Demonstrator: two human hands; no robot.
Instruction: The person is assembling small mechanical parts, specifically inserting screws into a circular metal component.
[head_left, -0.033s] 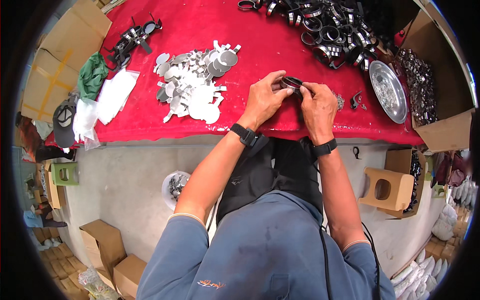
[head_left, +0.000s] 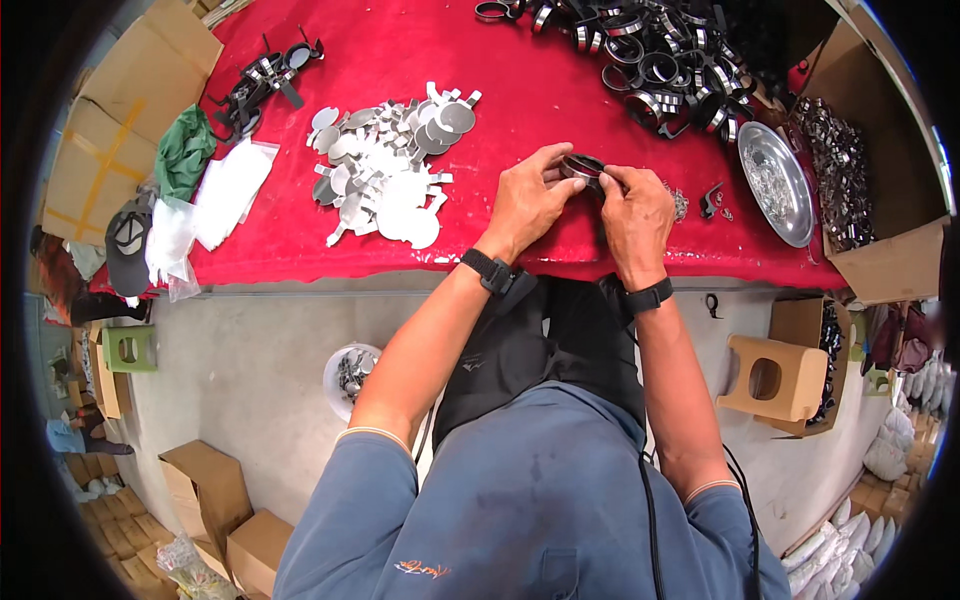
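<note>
Between my two hands, just above the red cloth, is a black ring with a shiny metal band [head_left: 583, 167]. My left hand [head_left: 532, 197] pinches its left side between thumb and fingers. On the opposite side, my right hand [head_left: 637, 205] grips the ring with thumb and forefinger. Part of the ring is covered by my fingertips, so any small part there cannot be made out. Left of my hands lies a pile of flat grey and white discs with tabs [head_left: 385, 170]. Beside my right hand are a small black lever piece [head_left: 711, 201] and tiny metal bits.
A heap of black and silver rings [head_left: 670, 65] fills the table's far right. Near it stand an oval metal tray [head_left: 776, 183] of small parts and a carton [head_left: 888, 272] of metal pieces. Plastic bags [head_left: 235, 192] and joined black parts [head_left: 262, 85] lie left on the red cloth [head_left: 400, 50].
</note>
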